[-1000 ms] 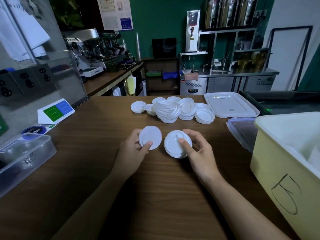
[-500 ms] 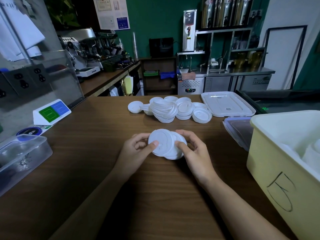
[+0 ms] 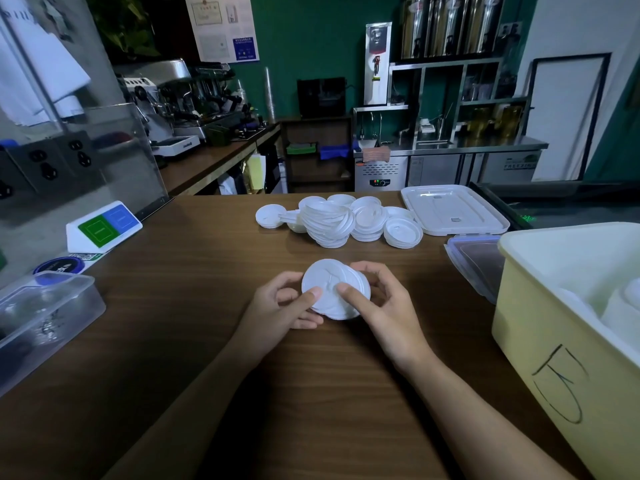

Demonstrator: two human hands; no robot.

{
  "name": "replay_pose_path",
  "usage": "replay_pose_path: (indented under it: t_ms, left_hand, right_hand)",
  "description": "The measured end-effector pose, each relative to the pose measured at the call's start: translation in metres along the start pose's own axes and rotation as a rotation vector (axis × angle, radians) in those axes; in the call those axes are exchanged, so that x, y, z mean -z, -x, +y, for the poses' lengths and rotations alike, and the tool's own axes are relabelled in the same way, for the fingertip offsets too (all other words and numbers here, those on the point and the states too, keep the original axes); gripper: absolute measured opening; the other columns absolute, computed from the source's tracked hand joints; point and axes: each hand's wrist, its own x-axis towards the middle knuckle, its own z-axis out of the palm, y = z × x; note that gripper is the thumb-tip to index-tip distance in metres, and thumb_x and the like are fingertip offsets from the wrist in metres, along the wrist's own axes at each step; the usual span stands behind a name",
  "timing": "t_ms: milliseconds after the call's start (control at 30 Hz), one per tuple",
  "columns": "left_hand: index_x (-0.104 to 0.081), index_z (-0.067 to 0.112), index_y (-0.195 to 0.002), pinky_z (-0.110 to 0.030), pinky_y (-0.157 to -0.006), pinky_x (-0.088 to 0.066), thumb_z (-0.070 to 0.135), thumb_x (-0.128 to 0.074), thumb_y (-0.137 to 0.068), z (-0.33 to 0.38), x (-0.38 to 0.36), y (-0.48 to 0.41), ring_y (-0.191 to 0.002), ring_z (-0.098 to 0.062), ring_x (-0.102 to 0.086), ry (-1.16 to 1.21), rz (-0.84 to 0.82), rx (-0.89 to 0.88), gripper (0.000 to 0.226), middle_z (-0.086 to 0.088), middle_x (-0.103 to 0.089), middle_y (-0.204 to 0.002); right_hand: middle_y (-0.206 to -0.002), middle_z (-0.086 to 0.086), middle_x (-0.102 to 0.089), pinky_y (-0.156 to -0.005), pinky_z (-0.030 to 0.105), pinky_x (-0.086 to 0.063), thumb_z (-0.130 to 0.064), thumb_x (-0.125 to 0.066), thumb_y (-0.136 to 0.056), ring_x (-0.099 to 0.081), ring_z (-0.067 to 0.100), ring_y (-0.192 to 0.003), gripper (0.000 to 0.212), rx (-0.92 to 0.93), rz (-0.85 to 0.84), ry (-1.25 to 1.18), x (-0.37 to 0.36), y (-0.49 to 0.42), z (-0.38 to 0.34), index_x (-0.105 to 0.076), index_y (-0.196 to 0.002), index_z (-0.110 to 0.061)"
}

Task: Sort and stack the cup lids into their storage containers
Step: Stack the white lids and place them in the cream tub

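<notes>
Your left hand (image 3: 280,306), apart a second ago, is joining your right hand (image 3: 384,306) on the stack of lids (image 3: 332,289) mid-tabletop, both curling fingers round it to square it; next is calling for a level carry, likely to the yellow bin (image 3: 554,323).

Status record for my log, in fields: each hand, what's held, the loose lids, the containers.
left hand: grips the lid stack from its left, thumb on top
right hand: grips the same stack from its right, thumb on top
lid stack: white, nested, tilted, low over the wooden counter
loose lids: unsorted pile at the far side
yellow bin: right, open, white items inside
clear container: left
</notes>
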Motion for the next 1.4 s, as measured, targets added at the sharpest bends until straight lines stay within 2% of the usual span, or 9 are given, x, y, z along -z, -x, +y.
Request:
replay_pose_path:
  t_ms: [200,333,433,567,667,767,900,1167,1400]
  left_hand:
    - [-0.064,0.003,-0.082,-0.029,-0.055,-0.054,0.044,-0.081,-0.086,-0.003,-0.003,0.005,-0.056,-0.022,-0.069,-0.346,0.119,-0.112,0.045,-0.008,-0.072,-0.065]
    - [-0.058,0.010,-0.064,-0.042,-0.059,-0.051,0.068,-0.070,-0.078,-0.007,-0.003,0.007,-0.060,-0.034,-0.061,-0.558,0.113,-0.239,0.061,-0.010,-0.064,-0.058]
    - [-0.061,0.008,-0.063,-0.044,-0.062,-0.052,0.065,-0.064,-0.086,-0.007,-0.003,0.007,-0.058,-0.030,-0.061,-0.584,0.070,-0.264,0.061,-0.007,-0.063,-0.056]
    - [-0.067,0.013,-0.061,-0.028,-0.064,-0.051,0.049,-0.057,-0.102,-0.007,0.000,0.007,-0.057,-0.015,-0.065,-0.580,0.056,-0.251,0.055,-0.002,-0.066,-0.056]
    - [-0.065,0.012,-0.069,-0.031,-0.067,-0.051,0.052,-0.060,-0.099,-0.010,0.001,0.005,-0.059,-0.014,-0.060,-0.616,0.129,-0.288,0.050,-0.001,-0.064,-0.061]
    - [-0.072,0.026,-0.096,-0.025,-0.082,-0.055,0.042,-0.069,-0.097,-0.008,0.000,0.001,-0.084,-0.003,-0.069,-0.451,0.167,-0.257,0.016,0.012,-0.074,-0.088]
    - [-0.070,0.024,-0.126,-0.033,-0.105,-0.052,0.030,-0.063,-0.102,-0.004,-0.003,0.001,-0.116,-0.007,-0.069,-0.141,-0.079,-0.147,0.025,0.010,-0.076,-0.117]
    - [-0.068,0.009,-0.125,-0.030,-0.097,-0.057,0.014,-0.068,-0.098,-0.008,0.005,-0.003,-0.112,-0.023,-0.073,-0.011,-0.079,-0.105,0.027,-0.005,-0.078,-0.113]
    - [-0.068,0.010,-0.124,-0.022,-0.086,-0.057,0.012,-0.074,-0.094,-0.011,0.005,0.002,-0.104,-0.018,-0.075,-0.063,-0.043,-0.153,0.031,-0.005,-0.078,-0.109]
  right_hand:
    - [-0.113,-0.012,-0.074,-0.091,0.035,-0.059,-0.030,-0.088,-0.083,-0.071,0.012,-0.103,0.037,0.007,-0.014,0.053,0.000,0.001,0.002,-0.068,-0.113,-0.037]
    - [-0.111,-0.010,-0.076,-0.093,0.033,-0.057,-0.023,-0.084,-0.088,-0.071,0.010,-0.105,0.030,0.020,-0.021,0.034,0.000,0.001,0.002,-0.069,-0.114,-0.032]
    - [-0.111,-0.010,-0.076,-0.092,0.030,-0.057,-0.022,-0.081,-0.090,-0.071,0.010,-0.105,0.028,0.031,-0.027,0.034,0.000,0.000,0.002,-0.070,-0.115,-0.028]
    - [-0.114,-0.010,-0.075,-0.089,0.026,-0.056,-0.025,-0.080,-0.092,-0.070,0.010,-0.107,0.026,0.047,-0.025,0.045,0.000,-0.003,0.003,-0.071,-0.116,-0.027]
    - [-0.112,-0.007,-0.075,-0.088,0.026,-0.056,-0.024,-0.080,-0.091,-0.071,0.013,-0.105,0.026,0.055,-0.024,0.023,0.000,-0.002,0.004,-0.070,-0.115,-0.023]
    - [-0.111,-0.004,-0.076,-0.089,0.027,-0.057,-0.022,-0.081,-0.090,-0.071,0.015,-0.104,0.027,0.055,-0.033,0.007,0.000,-0.002,0.005,-0.070,-0.115,-0.021]
    - [-0.112,-0.001,-0.076,-0.089,0.024,-0.056,-0.020,-0.080,-0.090,-0.070,0.014,-0.106,0.028,0.060,-0.079,0.004,0.001,-0.002,0.004,-0.070,-0.116,-0.020]
    - [-0.112,-0.003,-0.076,-0.087,0.024,-0.056,-0.025,-0.086,-0.083,-0.072,0.012,-0.103,0.045,0.031,-0.130,-0.006,0.001,-0.003,0.008,-0.068,-0.124,-0.024]
    - [-0.121,-0.004,-0.074,-0.100,0.038,-0.057,-0.012,-0.084,-0.087,-0.069,0.015,-0.115,0.047,0.066,-0.177,0.070,0.003,-0.004,0.015,-0.066,-0.129,-0.024]
